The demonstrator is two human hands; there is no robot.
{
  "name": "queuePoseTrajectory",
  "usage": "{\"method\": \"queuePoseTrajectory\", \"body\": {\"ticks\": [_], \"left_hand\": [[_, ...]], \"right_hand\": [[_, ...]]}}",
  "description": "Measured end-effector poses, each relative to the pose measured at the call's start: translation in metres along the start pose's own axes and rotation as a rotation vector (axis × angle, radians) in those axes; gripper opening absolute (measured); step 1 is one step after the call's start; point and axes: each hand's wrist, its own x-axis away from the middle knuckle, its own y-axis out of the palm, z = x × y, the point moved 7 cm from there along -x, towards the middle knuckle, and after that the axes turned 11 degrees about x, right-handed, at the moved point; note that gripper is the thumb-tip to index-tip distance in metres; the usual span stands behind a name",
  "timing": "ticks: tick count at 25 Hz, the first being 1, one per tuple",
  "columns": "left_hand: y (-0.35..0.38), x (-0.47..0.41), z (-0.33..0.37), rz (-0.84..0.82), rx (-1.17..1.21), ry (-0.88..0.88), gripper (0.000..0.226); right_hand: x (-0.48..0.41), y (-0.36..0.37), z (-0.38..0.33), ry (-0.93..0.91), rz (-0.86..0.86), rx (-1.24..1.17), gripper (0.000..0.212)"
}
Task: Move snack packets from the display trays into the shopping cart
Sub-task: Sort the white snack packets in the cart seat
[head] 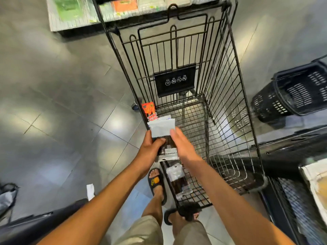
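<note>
Snack packets [161, 127], stacked, above near-left rim of cart [228, 96]: left grip [150, 149] curled around them; right grip [182, 147] spread, at their right edge.

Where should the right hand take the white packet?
I'd pinch the white packet along its free right edge, coming from the right. It is flat and thin, the left hand holds its near left corner, and the right hand is beside that edge.

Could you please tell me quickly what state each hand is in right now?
Left hand: grip closed on a stack of snack packets, held over the shopping cart.
Right hand: open, fingers straight beside the packets, holding nothing.
</note>
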Motion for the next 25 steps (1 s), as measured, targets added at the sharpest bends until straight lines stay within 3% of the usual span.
{"method": "queuePoseTrajectory", "body": {"ticks": [1, 4, 8, 12, 18, 22, 25], "left_hand": [[0.005, 0.0, 0.004, -0.038, -0.067, 0.016, 0.04], [0.01, 0.001, 0.014, -0.174, -0.419, 0.109, 0.051], [-0.01, -0.003, 0.019, -0.112, -1.282, 0.533, 0.063], [-0.021, -0.014, -0.004, -0.221, -1.597, 0.583, 0.088], [-0.029, -0.022, -0.012, -0.235, -1.701, 0.618, 0.094], [-0.03, -0.024, -0.015, -0.231, -1.713, 0.578, 0.093], [-0.03, -0.023, -0.014, -0.229, -1.699, 0.58, 0.092]], "right_hand": [[-0.002, 0.001, -0.004, -0.028, 0.0, 0.027, 0.026], [-0.005, -0.013, 0.001, -0.031, 0.071, 0.057, 0.035], [-0.004, -0.038, 0.043, 0.088, 0.107, 0.054, 0.04], [0.003, -0.042, 0.11, 0.296, 0.061, 0.224, 0.032], [0.015, -0.011, 0.212, 0.472, -0.087, 0.457, 0.027], [0.017, -0.012, 0.222, 0.433, 0.07, 0.874, 0.036], [0.017, -0.008, 0.216, 0.421, 0.051, 0.892, 0.04]]}}
